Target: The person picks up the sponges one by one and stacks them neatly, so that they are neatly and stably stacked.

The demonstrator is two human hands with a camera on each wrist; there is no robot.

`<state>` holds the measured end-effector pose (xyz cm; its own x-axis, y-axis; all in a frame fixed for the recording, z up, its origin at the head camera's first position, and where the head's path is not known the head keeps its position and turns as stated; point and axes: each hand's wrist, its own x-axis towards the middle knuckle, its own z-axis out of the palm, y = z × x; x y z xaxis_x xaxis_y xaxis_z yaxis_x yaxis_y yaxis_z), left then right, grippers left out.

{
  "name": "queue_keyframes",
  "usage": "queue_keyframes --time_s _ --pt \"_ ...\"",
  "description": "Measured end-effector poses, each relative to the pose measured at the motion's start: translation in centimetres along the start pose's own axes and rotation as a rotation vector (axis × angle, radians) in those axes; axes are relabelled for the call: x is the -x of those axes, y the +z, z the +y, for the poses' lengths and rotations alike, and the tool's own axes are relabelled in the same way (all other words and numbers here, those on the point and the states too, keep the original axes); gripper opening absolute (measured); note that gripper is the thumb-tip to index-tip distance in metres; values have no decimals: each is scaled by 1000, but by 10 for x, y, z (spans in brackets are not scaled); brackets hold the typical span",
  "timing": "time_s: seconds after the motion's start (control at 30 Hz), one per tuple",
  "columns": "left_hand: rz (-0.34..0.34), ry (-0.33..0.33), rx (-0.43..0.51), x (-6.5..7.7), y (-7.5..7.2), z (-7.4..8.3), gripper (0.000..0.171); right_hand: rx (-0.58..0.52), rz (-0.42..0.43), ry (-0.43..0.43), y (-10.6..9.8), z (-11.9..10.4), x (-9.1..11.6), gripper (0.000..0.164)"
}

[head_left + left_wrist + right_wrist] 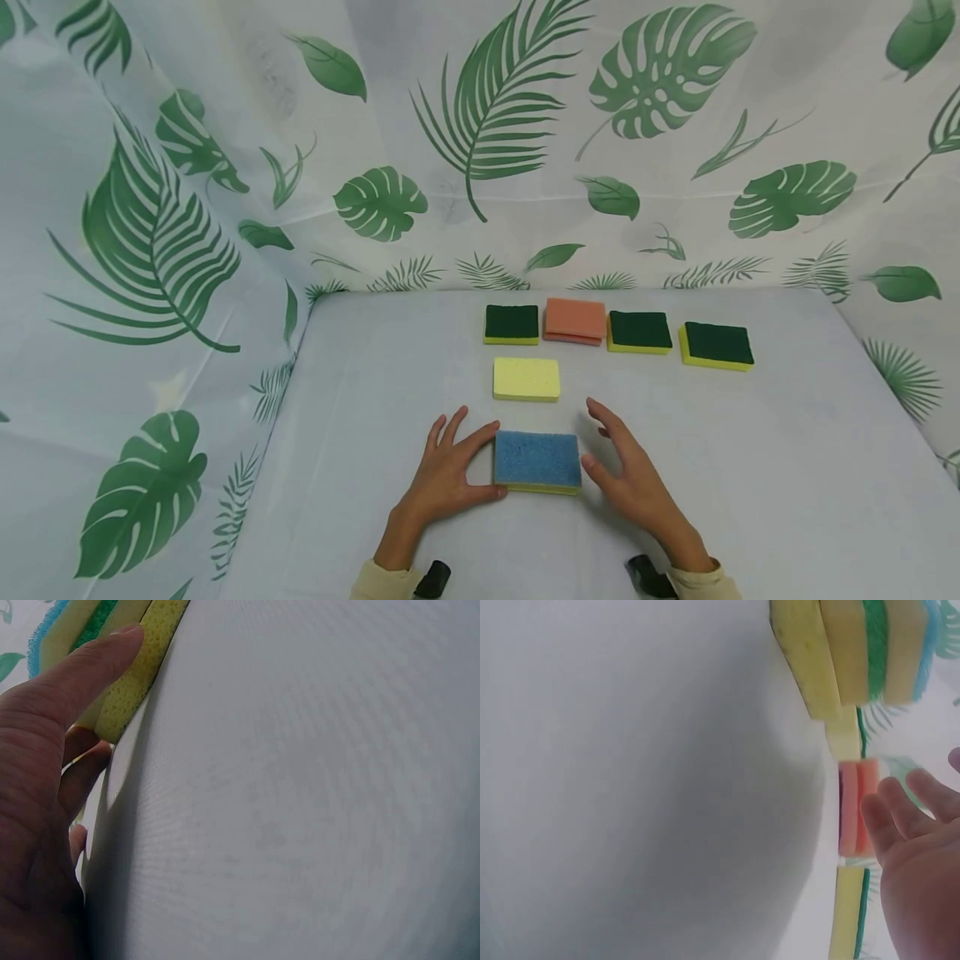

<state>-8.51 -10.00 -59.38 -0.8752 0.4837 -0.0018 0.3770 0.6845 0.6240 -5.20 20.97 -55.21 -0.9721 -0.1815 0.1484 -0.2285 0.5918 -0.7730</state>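
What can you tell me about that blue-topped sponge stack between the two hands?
The blue-topped sponge stack lies flat on the white cloth-covered table, nearest the person. Its top is rough blue scouring pad; the wrist views show porous yellow foam and a green layer beneath, so several sponges look piled up. The left hand touches its left side with the thumb, while the right hand hovers beside its right edge, fingers straight.

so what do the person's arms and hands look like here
Both hands, the left hand and the right hand, are bare, with no gloves or rings visible. Pale cream sleeves end at the wrists, and a small black device sits at each wrist.
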Motion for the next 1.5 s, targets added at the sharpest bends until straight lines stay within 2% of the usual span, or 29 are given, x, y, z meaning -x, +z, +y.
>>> queue_keyframes --time_s 0.3,0.53,0.7,1.07,1.5 --pt "-2 0 3 1 0 1 91 -16 37 50 -16 7 -3 75" --pt "-6 -2 -4 0 0 -1 91 -24 19 115 -27 12 -6 83" --pt "-5 -4 1 0 0 -1 92 -54 27 116 -31 15 -9 85" --pt "-4 11 -7 1 0 -1 92 -95 49 87 -35 24 -12 76" --pt "1 6 -24 -1 1 -2 91 -100 40 132 -34 35 -27 66"
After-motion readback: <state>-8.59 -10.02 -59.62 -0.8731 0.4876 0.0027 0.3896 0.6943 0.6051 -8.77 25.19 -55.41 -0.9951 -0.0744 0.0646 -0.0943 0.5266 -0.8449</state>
